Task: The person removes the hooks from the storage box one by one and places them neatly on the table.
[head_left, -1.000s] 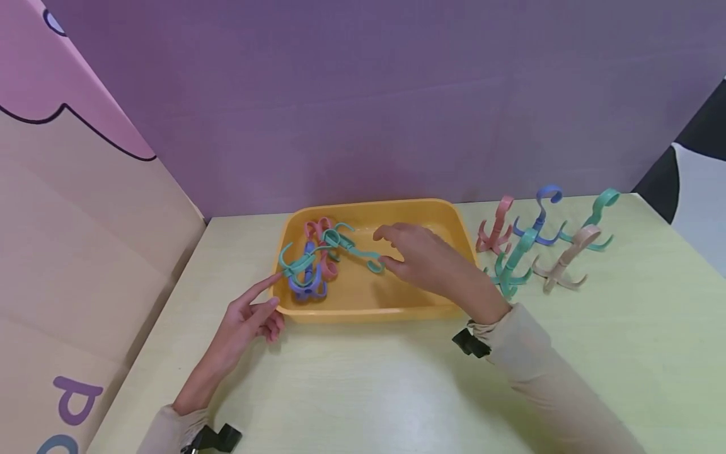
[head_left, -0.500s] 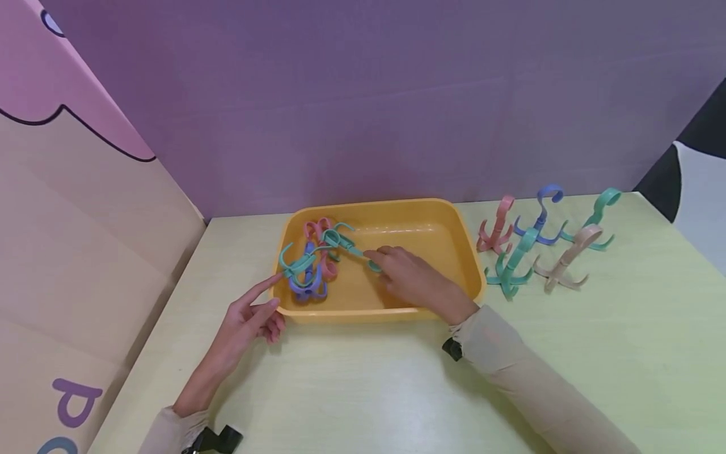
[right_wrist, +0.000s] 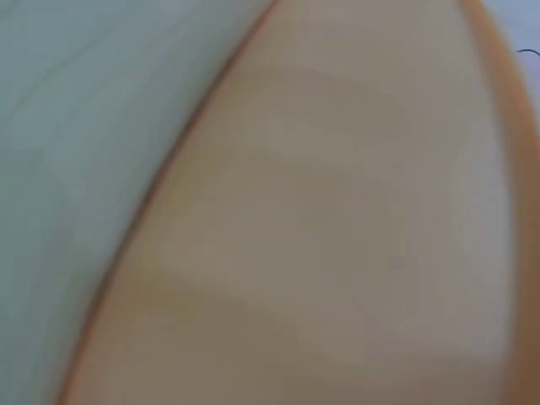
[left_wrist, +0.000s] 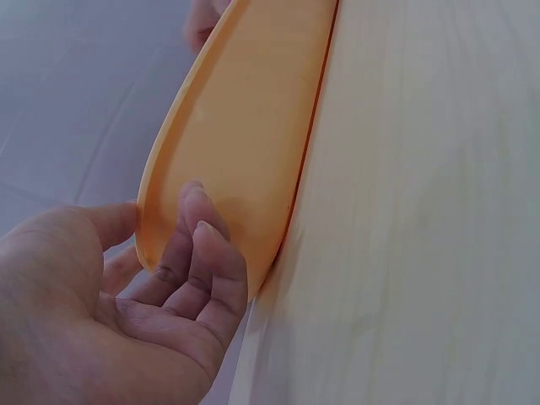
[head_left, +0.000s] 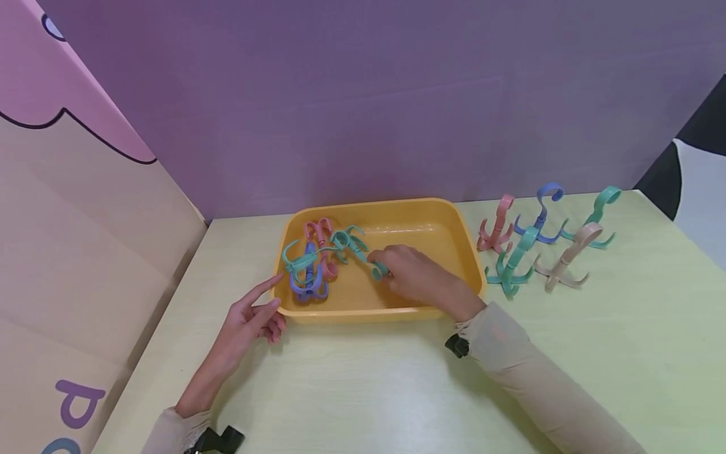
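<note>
In the head view, my right hand [head_left: 414,277] reaches into a yellow plastic tray [head_left: 422,310] and grips the hook end of a green claw hook [head_left: 357,251]. Its fingertips are hidden behind the hand. To the left in the tray lie another green claw hook [head_left: 303,261], a blue claw hook [head_left: 308,289] and pink claw hooks [head_left: 329,270], overlapping. My left hand [head_left: 244,321] touches the tray's near left corner, index finger and thumb at the rim. The left wrist view shows its other fingers loosely bent beside the tray's wall [left_wrist: 253,110].
Right of the tray, several claw hooks stand on the table: pink [head_left: 496,230], blue [head_left: 541,221], green [head_left: 513,265], another green [head_left: 601,211] and beige [head_left: 567,261]. A purple partition [head_left: 363,107] rises behind. The right wrist view holds only tray wall [right_wrist: 337,202] and table.
My right hand has come down and left into the tray and taken hold of the green claw hook, which has shifted slightly. My left hand stays at the corner.
</note>
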{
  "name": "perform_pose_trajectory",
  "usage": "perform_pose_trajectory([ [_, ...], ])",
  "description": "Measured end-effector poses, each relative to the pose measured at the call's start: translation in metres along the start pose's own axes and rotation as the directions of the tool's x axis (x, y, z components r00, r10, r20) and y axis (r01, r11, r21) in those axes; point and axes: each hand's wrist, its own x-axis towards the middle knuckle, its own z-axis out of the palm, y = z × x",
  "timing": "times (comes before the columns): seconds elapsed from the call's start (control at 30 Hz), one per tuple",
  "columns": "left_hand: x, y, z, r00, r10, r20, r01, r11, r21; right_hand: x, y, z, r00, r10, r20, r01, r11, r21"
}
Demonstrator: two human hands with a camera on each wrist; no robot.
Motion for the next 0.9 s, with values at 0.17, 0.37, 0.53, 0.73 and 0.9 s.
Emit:
perform_pose_trajectory([
  [0.17,0.000,0.001,0.000,1.000,0.004,-0.001,-0.004,1.000,0.001,-0.004,-0.009,-0.015,0.997,-0.054,-0.056,0.053,0.998,-0.012],
  [0.37,0.000,0.002,0.001,1.000,0.007,-0.002,-0.007,1.000,0.004,-0.013,-0.020,-0.038,0.994,-0.073,-0.086,0.072,0.997,-0.015],
  [0.53,0.000,0.001,0.000,1.000,0.007,0.001,-0.007,1.000,0.007,-0.019,-0.025,-0.052,0.991,-0.049,-0.128,0.051,0.999,0.018],
  [0.73,0.000,0.000,-0.001,1.000,0.008,0.006,-0.008,1.000,0.018,-0.017,-0.020,-0.052,0.983,-0.048,-0.178,0.049,0.999,0.002],
  [0.9,0.000,-0.001,-0.001,1.000,0.009,0.006,-0.009,1.000,0.015,-0.015,-0.015,-0.052,0.969,-0.048,-0.243,0.055,0.998,0.022],
])
